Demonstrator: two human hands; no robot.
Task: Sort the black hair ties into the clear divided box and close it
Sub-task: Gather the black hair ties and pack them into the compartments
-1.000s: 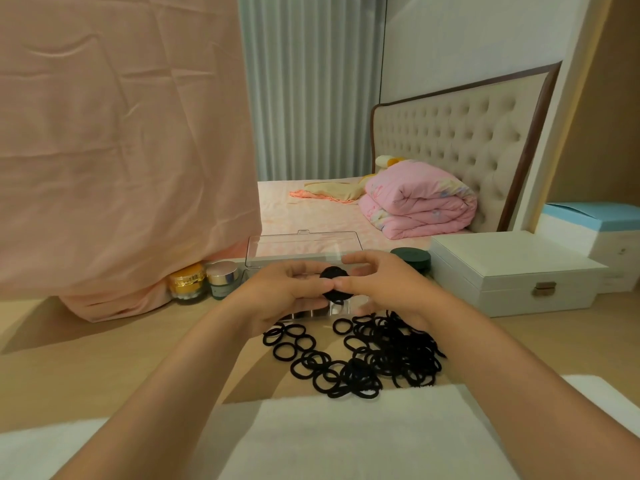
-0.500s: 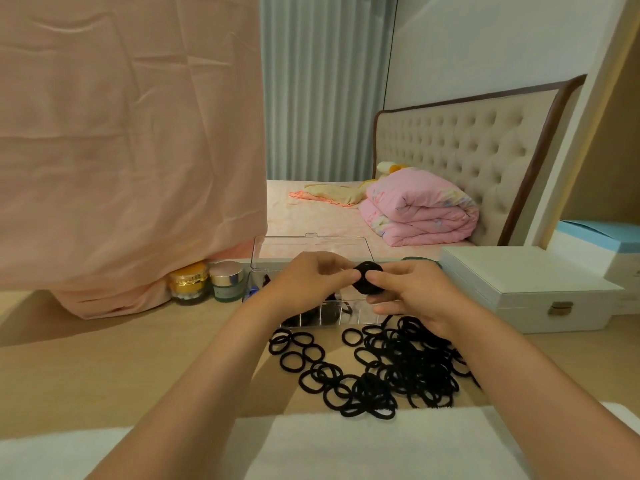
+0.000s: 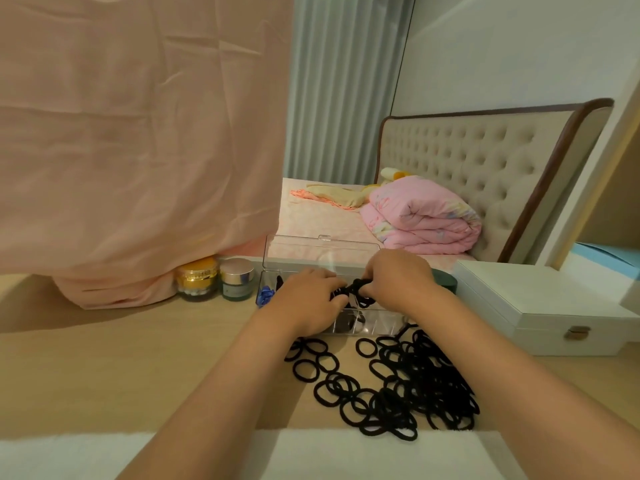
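Note:
A pile of black hair ties [image 3: 398, 386] lies loose on the wooden tabletop, just in front of the clear divided box [image 3: 375, 325]. The box's lid [image 3: 318, 251] stands open at the back. Both hands are over the box, holding one small bundle of black hair ties [image 3: 358, 293] between them. My left hand [image 3: 308, 299] pinches the bundle's left end, and my right hand [image 3: 398, 277] grips its right end from above. Some dark ties show inside a front compartment; the hands hide most of the box.
A gold jar [image 3: 198, 278] and a silver-lidded jar [image 3: 237, 278] stand left of the box, under a hanging pink cloth [image 3: 138, 150]. A blue item [image 3: 265, 295] lies at the box's left end. A white case [image 3: 540, 306] sits to the right. White cloth [image 3: 311, 455] covers the near edge.
Both hands have moved forward and down with the bundle of ties, from above the loose pile to over the open box. The camera has moved closer.

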